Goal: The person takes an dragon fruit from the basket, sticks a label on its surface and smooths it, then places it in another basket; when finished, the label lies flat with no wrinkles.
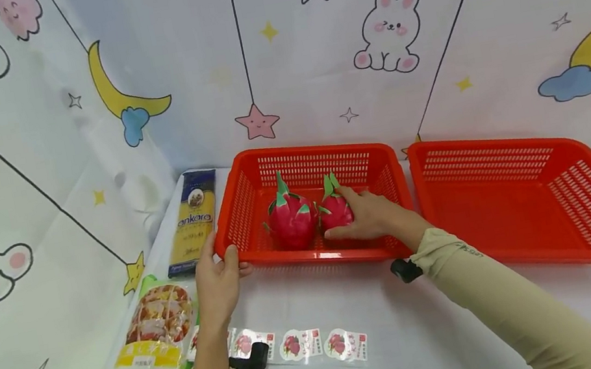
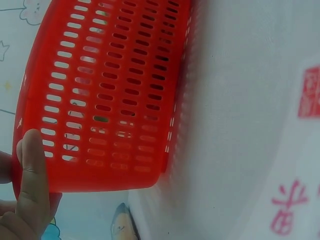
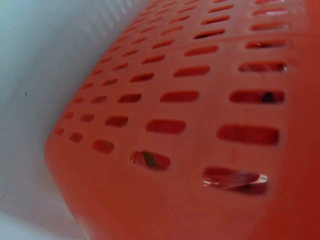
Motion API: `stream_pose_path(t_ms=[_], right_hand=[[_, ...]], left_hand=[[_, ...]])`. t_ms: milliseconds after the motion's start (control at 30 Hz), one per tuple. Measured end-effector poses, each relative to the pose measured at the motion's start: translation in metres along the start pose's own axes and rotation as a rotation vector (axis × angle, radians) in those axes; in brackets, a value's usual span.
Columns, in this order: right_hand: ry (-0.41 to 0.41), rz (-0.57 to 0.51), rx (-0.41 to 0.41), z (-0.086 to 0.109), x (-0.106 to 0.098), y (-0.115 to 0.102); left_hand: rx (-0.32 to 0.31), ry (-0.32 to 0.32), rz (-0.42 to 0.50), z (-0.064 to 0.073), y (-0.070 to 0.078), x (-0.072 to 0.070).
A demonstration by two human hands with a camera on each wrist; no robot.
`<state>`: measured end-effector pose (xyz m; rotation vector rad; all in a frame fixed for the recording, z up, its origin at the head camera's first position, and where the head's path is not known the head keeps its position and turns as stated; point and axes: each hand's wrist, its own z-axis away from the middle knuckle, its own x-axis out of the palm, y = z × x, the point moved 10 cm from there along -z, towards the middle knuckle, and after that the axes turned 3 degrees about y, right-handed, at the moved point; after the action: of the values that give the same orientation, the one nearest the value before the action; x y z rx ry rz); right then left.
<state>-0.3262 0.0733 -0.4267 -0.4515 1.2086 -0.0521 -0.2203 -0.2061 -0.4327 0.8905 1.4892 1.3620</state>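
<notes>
Our left hand [image 1: 220, 282] grips the basket [image 1: 308, 255] — likely for steadiness — while our right hand [image 1: 371, 214] clasps a dragon fruit [image 1: 336, 211] between thumb and fingers.

And here's the red basket [image 1: 338, 256], smooth plastic, its rim flashing a glossy streak; at three o'clock the second basket [image 1: 501, 207], same perforated plastic; the dragon fruits [image 1: 291, 221] look waxy and scaly; at nine, a pasta packet [image 1: 194, 222] in slick film; at eight, a crinkly, glossy plastic bag [image 1: 146, 349]; at six, shiny labels [image 1: 300, 345]; at four and seven, matt cloth sleeves [image 1: 498, 287].
</notes>
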Motion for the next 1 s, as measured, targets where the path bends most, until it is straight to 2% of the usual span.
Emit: stream_pose_path(t_ms=[400,767,1000], right_hand=[[0.029,-0.071,-0.017,-0.004,-0.004,0.003],[0.047,-0.015,-0.033,-0.003,-0.011,-0.002],[0.072,0.012,-0.050,0.003,-0.022,-0.007]], left_hand=[[-0.007,-0.011,0.012,0.000,0.005,0.005],[-0.003,0.005,-0.006,-0.001,0.001,0.004],[0.000,0.005,0.000,-0.002,-0.002,0.002]])
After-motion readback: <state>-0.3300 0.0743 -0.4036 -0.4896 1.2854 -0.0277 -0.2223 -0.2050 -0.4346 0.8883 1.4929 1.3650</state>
